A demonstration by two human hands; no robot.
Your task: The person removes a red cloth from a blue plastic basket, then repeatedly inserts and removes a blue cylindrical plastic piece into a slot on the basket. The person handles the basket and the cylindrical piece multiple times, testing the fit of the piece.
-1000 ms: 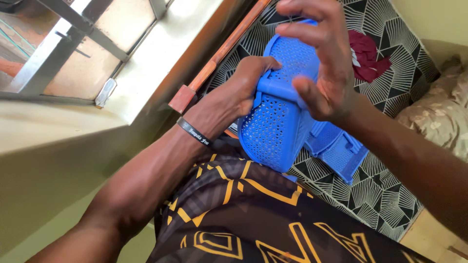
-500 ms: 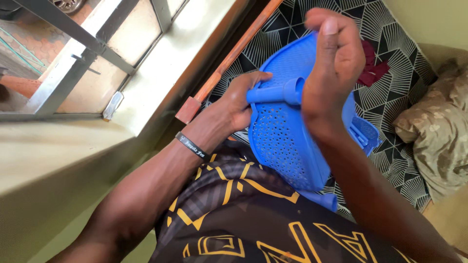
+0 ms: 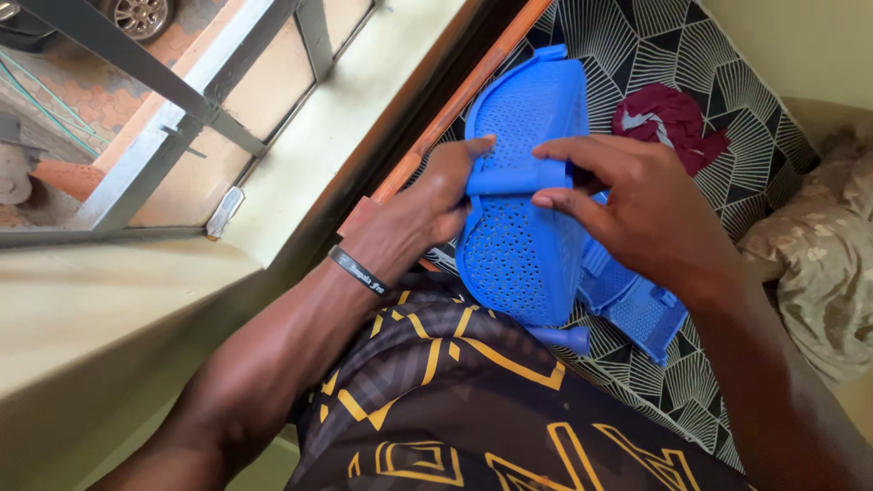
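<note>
We look down on a bed sheet patterned in black and white lines, a wooden bed rail along its edge. Beside it a pale window sill catches daylight through grey window bars. A cream wall rises beyond.

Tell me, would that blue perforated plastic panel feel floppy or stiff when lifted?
Probably fairly stiff: the blue panel keeps its curved shape between the left hand and right hand. Likely light, being thin and full of holes.
</note>
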